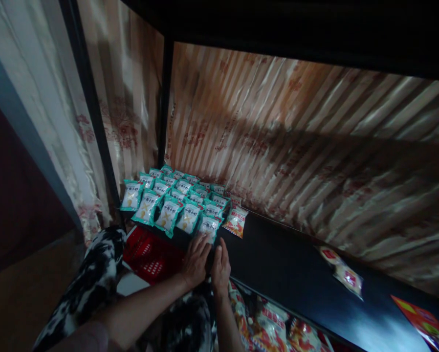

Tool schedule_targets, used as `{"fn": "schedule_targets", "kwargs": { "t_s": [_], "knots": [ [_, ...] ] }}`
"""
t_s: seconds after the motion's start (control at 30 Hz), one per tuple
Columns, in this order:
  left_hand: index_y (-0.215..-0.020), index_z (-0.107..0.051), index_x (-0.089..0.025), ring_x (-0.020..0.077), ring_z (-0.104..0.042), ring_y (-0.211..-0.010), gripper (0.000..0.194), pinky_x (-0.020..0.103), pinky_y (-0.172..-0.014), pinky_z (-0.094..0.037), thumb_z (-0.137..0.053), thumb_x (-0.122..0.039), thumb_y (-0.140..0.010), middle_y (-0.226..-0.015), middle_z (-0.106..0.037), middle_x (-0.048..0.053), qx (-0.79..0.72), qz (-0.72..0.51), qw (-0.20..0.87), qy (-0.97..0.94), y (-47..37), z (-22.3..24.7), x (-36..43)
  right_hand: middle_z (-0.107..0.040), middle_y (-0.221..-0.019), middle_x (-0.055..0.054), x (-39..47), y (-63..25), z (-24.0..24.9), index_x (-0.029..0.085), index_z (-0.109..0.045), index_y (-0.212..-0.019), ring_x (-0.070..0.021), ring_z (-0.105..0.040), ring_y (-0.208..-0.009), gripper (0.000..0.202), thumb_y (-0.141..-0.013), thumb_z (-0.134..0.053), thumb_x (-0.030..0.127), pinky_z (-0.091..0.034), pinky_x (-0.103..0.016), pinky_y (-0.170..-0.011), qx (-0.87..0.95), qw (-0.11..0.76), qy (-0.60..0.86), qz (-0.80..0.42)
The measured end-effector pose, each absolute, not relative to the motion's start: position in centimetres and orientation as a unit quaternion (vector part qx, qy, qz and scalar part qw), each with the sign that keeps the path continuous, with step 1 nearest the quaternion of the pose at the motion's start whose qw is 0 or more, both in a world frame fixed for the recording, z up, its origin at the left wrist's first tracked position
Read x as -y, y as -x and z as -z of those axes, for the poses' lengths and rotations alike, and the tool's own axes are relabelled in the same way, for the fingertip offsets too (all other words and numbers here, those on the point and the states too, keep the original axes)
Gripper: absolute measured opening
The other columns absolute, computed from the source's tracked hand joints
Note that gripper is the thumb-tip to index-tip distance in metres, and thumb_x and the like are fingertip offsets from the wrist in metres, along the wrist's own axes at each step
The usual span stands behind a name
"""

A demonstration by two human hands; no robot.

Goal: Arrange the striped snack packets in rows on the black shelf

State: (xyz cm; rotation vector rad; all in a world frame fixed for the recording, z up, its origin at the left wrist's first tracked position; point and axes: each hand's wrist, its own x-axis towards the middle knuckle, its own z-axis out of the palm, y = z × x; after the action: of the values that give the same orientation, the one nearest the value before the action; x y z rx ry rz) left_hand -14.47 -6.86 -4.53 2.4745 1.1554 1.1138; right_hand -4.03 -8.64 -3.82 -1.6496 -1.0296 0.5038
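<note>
Teal-and-white snack bags [168, 212] stand in close rows on the left end of a black shelf [274, 254]. My left hand [196, 260] rests its outstretched fingers on the lower part of the front-right teal bag [209, 226]. Just right of that bag is my right hand [220, 268], fingers straight and held together, pointing away from me along the shelf's front edge. Neither hand is wrapped around anything. Beside the teal rows, an orange-and-white snack bag [236, 221] leans upright, with another partly hidden behind it.
Small packets [349, 279] lie farther right on the shelf, with a red-orange package [423, 320] near its right end. Below are a red basket [151, 256] and more orange-and-white bags [271, 325]. A black post [165, 102] and pleated curtain [278, 127] border the shelf.
</note>
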Motion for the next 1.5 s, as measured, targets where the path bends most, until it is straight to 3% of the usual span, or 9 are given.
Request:
{"fn": "schedule_targets", "kwargs": {
  "t_s": [0.23, 0.43, 0.6, 0.77, 0.9, 1.13, 1.27, 1.5],
  "knots": [
    [-0.133, -0.043, -0.012, 0.0219, -0.022, -0.140, 0.043, 0.044, -0.110, -0.030, -0.036, -0.018, -0.090, -0.146, -0.036, 0.012, -0.382, -0.346, 0.113, -0.849, 15.5, 4.9, 5.6, -0.051, -0.135, -0.015, 7.8, 5.1, 4.1, 0.012, -0.050, -0.130, -0.0254, -0.045, -0.126, 0.071, -0.084, -0.032, 0.063, -0.032, -0.041, -0.106, 0.444, 0.531, 0.688, -0.217],
    [-0.132, -0.044, -0.011, 0.0229, -0.018, -0.141, 0.051, 0.047, -0.110, -0.029, -0.035, -0.007, -0.082, -0.146, -0.037, 0.013, -0.367, -0.358, 0.107, -0.852, 15.6, 5.6, 5.6, -0.048, -0.137, -0.016, 7.5, 4.1, 3.7, 0.009, -0.048, -0.131, -0.0252, -0.042, -0.129, 0.074, -0.084, -0.029, 0.064, -0.030, -0.041, -0.107, 0.435, 0.529, 0.698, -0.209],
    [-0.139, -0.036, -0.017, 0.0214, -0.019, -0.141, 0.058, 0.046, -0.112, -0.025, -0.034, -0.006, -0.081, -0.147, -0.036, 0.008, -0.369, -0.365, 0.076, -0.852, 15.6, 5.8, 4.6, -0.045, -0.140, -0.014, 5.8, 3.4, 4.0, 0.011, -0.046, -0.134, -0.0231, -0.038, -0.132, 0.076, -0.085, -0.023, 0.065, -0.027, -0.040, -0.109, 0.447, 0.530, 0.694, -0.194],
    [-0.142, -0.030, -0.015, 0.0223, -0.018, -0.141, 0.059, 0.045, -0.112, -0.023, -0.035, -0.009, -0.084, -0.147, -0.036, 0.009, -0.344, -0.374, 0.017, -0.861, 16.0, 5.8, 3.0, -0.048, -0.137, -0.015, 4.4, 3.1, 4.5, 0.010, -0.048, -0.132, -0.0226, -0.041, -0.130, 0.076, -0.085, -0.022, 0.065, -0.030, -0.038, -0.108, 0.463, 0.526, 0.677, -0.225],
    [-0.140, -0.033, -0.015, 0.0230, -0.019, -0.141, 0.053, 0.046, -0.111, -0.024, -0.035, -0.015, -0.087, -0.147, -0.035, 0.010, -0.319, -0.375, 0.006, -0.870, 16.4, 5.8, 2.1, -0.050, -0.136, -0.014, 3.8, 2.3, 4.6, 0.012, -0.049, -0.131, -0.0233, -0.041, -0.129, 0.074, -0.086, -0.024, 0.064, -0.029, -0.040, -0.108, 0.453, 0.542, 0.672, -0.223],
    [-0.136, -0.038, -0.011, 0.0244, -0.017, -0.141, 0.049, 0.046, -0.111, -0.023, -0.037, -0.014, -0.087, -0.145, -0.038, 0.012, -0.306, -0.378, -0.026, -0.874, 16.5, 6.2, 1.5, -0.040, -0.143, -0.016, 0.6, 0.3, 3.2, 0.008, -0.043, -0.135, -0.0240, -0.032, -0.135, 0.086, -0.081, -0.023, 0.072, -0.020, -0.041, -0.112, 0.454, 0.548, 0.669, -0.213],
    [-0.135, -0.039, -0.010, 0.0250, -0.018, -0.141, 0.048, 0.046, -0.111, -0.023, -0.038, -0.016, -0.087, -0.146, -0.037, 0.012, -0.303, -0.372, -0.036, -0.877, 16.5, 6.3, 1.5, -0.035, -0.147, -0.013, -1.6, -0.5, 1.7, 0.011, -0.039, -0.138, -0.0244, -0.027, -0.137, 0.082, -0.084, -0.022, 0.070, -0.016, -0.041, -0.113, 0.448, 0.553, 0.668, -0.219],
    [-0.136, -0.039, -0.011, 0.0259, -0.018, -0.140, 0.050, 0.047, -0.112, -0.021, -0.039, -0.018, -0.086, -0.148, -0.033, 0.011, -0.310, -0.360, -0.048, -0.879, 16.4, 6.6, 1.4, -0.029, -0.149, -0.012, -3.9, -1.7, 0.9, 0.008, -0.033, -0.141, -0.0230, -0.021, -0.139, 0.086, -0.083, -0.019, 0.071, -0.012, -0.035, -0.114, 0.468, 0.530, 0.656, -0.262]
  ]
}}
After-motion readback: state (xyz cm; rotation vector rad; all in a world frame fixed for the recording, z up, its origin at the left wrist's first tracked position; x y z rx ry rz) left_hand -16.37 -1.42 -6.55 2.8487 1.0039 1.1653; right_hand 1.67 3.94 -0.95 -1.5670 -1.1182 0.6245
